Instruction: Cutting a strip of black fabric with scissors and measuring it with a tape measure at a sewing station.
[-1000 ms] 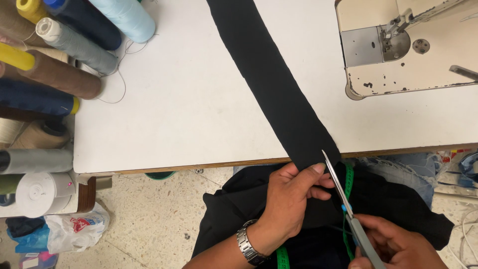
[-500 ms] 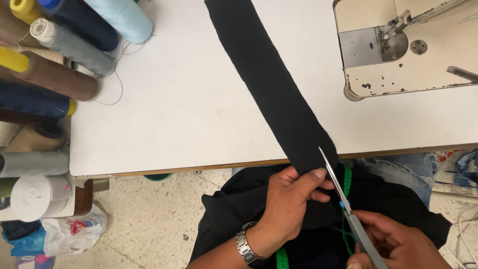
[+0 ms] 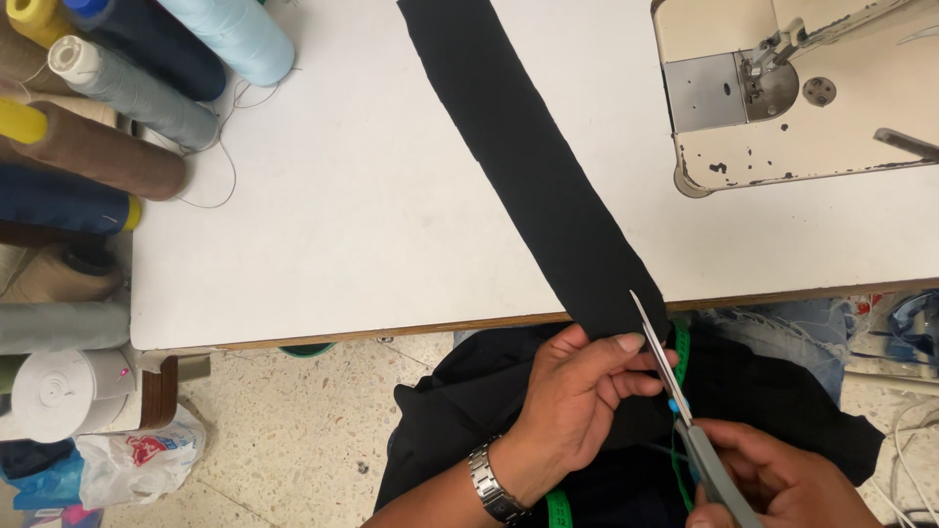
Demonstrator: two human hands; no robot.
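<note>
A long strip of black fabric [image 3: 528, 166] runs across the white table [image 3: 372, 225] and hangs over its front edge into my lap. My left hand [image 3: 577, 396], with a metal watch at the wrist, pinches the strip just below the table edge. My right hand [image 3: 782, 479] grips grey-handled scissors [image 3: 675, 391], whose blades point up along the strip's right edge beside my left fingers. A green measuring tape [image 3: 682, 342] shows behind the blades.
A cream sewing machine [image 3: 802, 98] stands at the table's back right. Several large thread cones [image 3: 127, 108] lie at the left, with more rolls below them. Speckled floor and a plastic bag [image 3: 137, 460] lie at lower left.
The view has shifted slightly; both hands and the scissors stay at the same spot on the strip, with the blades edging a little along the fabric.
</note>
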